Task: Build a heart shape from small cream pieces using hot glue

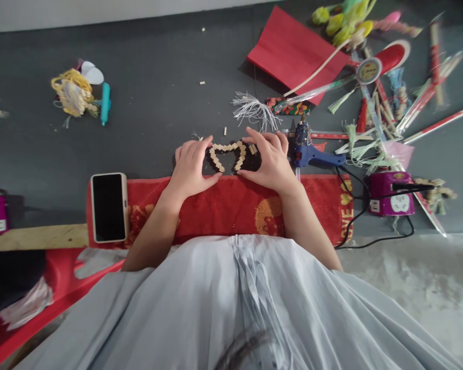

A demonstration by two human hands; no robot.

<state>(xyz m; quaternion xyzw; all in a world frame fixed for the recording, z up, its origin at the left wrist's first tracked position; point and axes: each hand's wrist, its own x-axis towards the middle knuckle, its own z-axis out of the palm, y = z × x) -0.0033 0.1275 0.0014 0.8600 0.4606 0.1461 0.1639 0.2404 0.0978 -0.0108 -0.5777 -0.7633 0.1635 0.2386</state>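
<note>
An open heart-like outline of small pale wooden pieces (242, 153) lies on the dark table, with a gap at its near end. My left hand (189, 167) rests on its left side, thumb and fingers apart, the fingertips close to the outline. On the other side, my right hand (270, 162) is spread too, its thumb near the outline's lower right end. Whether the fingertips touch the pieces I cannot tell. A few loose pieces (252, 149) lie by my right fingers, and a single small piece (225, 131) sits just beyond the outline.
A red towel (231, 210) lines the near edge, with a phone (109, 207) on its left. Right of my hands stands a blue glue gun (318, 155), its cord running to a purple power block (391, 192). Red paper (293, 49), a ribbon spool (386, 61) and sticks crowd the right.
</note>
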